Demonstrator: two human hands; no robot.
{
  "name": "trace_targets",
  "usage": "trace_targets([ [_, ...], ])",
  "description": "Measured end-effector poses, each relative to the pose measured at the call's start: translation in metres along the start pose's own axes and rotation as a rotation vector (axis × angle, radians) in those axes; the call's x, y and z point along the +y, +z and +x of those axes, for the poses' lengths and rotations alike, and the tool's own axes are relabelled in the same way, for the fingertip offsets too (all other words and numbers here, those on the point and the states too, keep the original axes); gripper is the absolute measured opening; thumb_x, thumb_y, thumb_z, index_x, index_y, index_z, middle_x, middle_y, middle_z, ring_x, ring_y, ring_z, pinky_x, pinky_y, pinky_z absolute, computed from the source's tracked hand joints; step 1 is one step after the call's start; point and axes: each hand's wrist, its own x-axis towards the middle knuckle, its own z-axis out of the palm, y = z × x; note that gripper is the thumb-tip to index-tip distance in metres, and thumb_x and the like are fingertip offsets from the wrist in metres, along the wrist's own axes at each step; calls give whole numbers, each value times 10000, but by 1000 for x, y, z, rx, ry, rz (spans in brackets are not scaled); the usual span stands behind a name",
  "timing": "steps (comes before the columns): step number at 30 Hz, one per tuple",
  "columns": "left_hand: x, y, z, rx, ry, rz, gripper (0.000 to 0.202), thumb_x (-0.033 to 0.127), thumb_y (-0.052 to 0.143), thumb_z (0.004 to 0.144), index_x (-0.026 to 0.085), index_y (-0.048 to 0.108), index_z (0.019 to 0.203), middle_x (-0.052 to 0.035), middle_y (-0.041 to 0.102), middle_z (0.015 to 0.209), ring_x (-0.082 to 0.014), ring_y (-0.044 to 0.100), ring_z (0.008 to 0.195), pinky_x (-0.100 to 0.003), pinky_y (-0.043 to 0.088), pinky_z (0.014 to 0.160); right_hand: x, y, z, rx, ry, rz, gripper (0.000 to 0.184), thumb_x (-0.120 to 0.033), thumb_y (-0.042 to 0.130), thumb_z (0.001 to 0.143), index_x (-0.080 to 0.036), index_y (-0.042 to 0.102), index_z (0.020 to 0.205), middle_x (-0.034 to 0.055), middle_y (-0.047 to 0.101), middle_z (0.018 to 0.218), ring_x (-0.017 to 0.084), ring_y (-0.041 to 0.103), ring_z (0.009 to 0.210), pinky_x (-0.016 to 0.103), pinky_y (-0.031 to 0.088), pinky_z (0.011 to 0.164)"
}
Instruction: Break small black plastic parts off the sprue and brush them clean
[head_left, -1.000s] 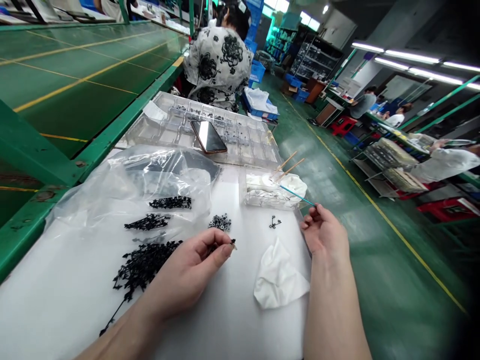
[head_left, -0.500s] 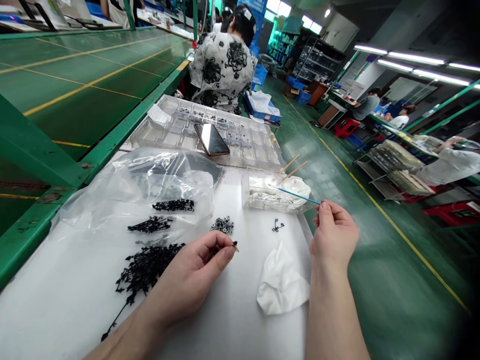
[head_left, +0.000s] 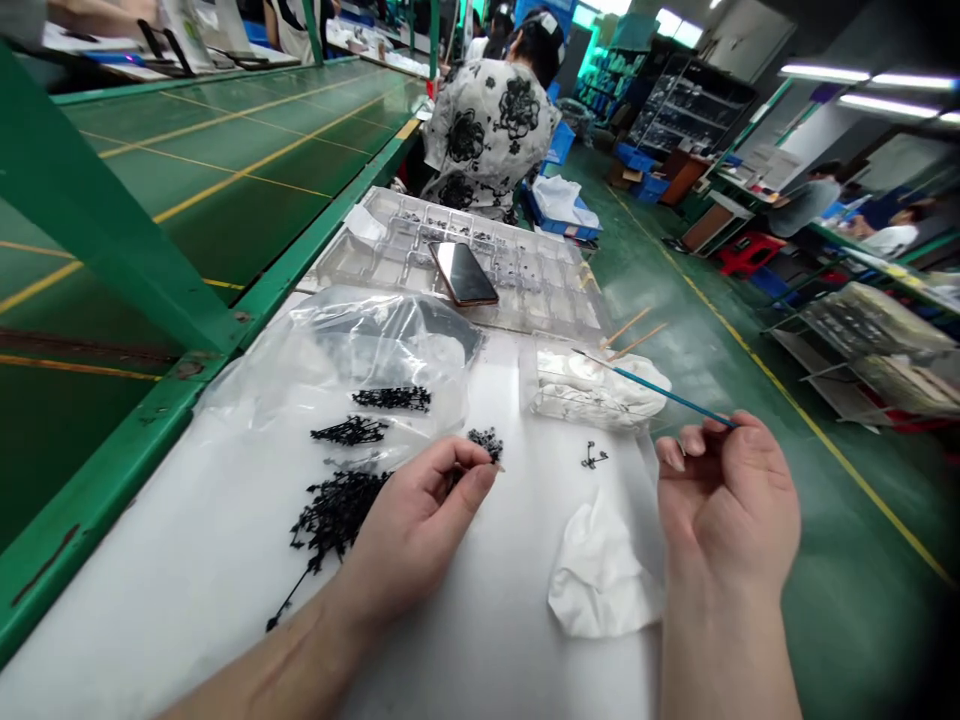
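Observation:
My left hand [head_left: 420,520] pinches a tiny black part between thumb and forefinger, just in front of a small heap of round black parts [head_left: 486,441] on the white table [head_left: 465,660]. Off the table's right edge, my right hand [head_left: 731,495] grips a thin blue stick [head_left: 660,392] whose tip reaches into a clear box of white wipes [head_left: 585,385]. A crumpled white wipe [head_left: 604,575] lies between my hands. A small black piece [head_left: 594,458] rests beyond it. Black sprues of parts [head_left: 334,510] lie to the left.
A clear plastic bag [head_left: 352,345] holds more black sprues. Behind it a clear compartment tray [head_left: 525,280] carries a phone [head_left: 463,273]. Two wooden sticks [head_left: 634,335] stand in the wipe box. A green conveyor [head_left: 210,170] runs on the left. A seated person in a floral top [head_left: 491,135] works ahead.
The view has shifted so everything sits further right. My right hand drew back towards me and lower with the blue stick. My left hand keeps its pinch.

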Motion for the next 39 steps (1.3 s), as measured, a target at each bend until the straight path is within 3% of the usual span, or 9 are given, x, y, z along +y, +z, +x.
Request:
trace_targets([
  [6,-5,3,-3,40,90,-170,221,439,673,1043,220,690,1012,46,517,733,-98,377,604,-247,308,545,1,14,-22,-87,65,-28,31,-255,815,851,-268,799,874,42,580,850,145,476,673,323,402,515],
  [10,-8,4,-3,61,112,-235,210,422,673,1050,218,700,1003,50,504,703,-92,387,597,-236,315,537,-1,17,-27,-126,63,-39,85,-317,812,807,-258,784,860,15,560,778,150,455,642,320,404,513],
  [24,-8,4,-3,52,143,-181,122,325,650,1062,228,694,1004,55,510,717,-84,392,596,-233,312,525,2,17,-27,-201,11,-46,49,-258,776,814,-230,782,854,12,550,699,156,453,609,315,379,518],
  [35,-6,4,-4,60,140,-137,123,329,644,1059,229,699,1016,55,500,701,-88,391,583,-239,315,520,2,18,-28,-167,31,-44,59,-238,770,796,-211,774,849,15,565,709,150,458,606,314,390,512],
  [39,-5,3,-3,55,127,-114,142,343,641,1060,230,702,999,52,512,707,-88,390,582,-240,313,524,-1,15,-21,-101,40,-44,90,-262,786,784,-209,759,852,5,570,745,137,463,610,299,401,505],
])
